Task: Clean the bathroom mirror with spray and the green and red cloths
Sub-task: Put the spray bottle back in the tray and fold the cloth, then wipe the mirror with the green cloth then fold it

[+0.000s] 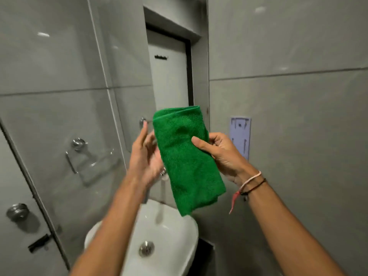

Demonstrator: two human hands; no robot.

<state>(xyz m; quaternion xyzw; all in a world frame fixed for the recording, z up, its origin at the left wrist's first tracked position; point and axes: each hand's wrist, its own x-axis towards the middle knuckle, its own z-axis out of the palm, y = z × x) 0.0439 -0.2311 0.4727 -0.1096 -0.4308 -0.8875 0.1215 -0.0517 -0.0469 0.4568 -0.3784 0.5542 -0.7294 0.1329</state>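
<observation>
A folded green cloth hangs upright in front of me, pinched at its right edge by my right hand, thumb across the front. My left hand is just left of the cloth, fingers spread and blurred, palm turned toward it; whether it touches the cloth is unclear. Behind the cloth the mirror runs up the wall and reflects a white door. No spray bottle or red cloth shows.
A white basin with a metal drain sits below my arms, its tap partly behind the cloth. A glass shelf on chrome brackets is mounted at left. A lilac wall holder hangs at right on grey tiles.
</observation>
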